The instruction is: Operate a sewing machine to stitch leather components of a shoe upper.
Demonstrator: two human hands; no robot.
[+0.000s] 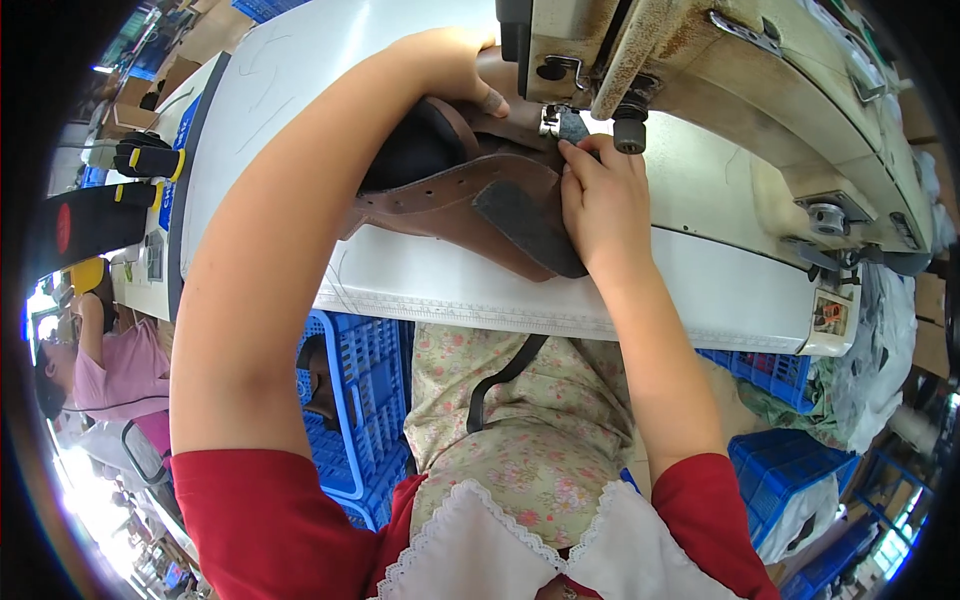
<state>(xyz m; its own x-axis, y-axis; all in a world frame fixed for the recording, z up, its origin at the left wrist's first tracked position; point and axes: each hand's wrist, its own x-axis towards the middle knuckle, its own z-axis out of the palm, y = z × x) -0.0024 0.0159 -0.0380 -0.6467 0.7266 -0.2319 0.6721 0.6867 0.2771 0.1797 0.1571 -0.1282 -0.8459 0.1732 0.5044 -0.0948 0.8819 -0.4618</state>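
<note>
A brown leather shoe upper point(430, 205) with a row of holes and a dark lining lies on the white bed of a sewing machine point(690, 70). Its far edge is at the presser foot point(550, 122). My left hand point(462, 72) reaches round the far side of the leather, thumb on top of it; the other fingers are mostly hidden behind the machine head. Close to the right of the presser foot, my right hand point(608, 195) is closed, pinching the leather edge and a small grey patch point(572, 126). A dark grey flap point(525, 222) hangs toward me.
A printed ruler strip point(470, 313) runs along the near table edge. Below it at left stands a blue plastic basket point(365, 390) with brown pieces inside. More blue baskets point(780, 480) stand at right. A co-worker in pink point(125, 365) sits at far left.
</note>
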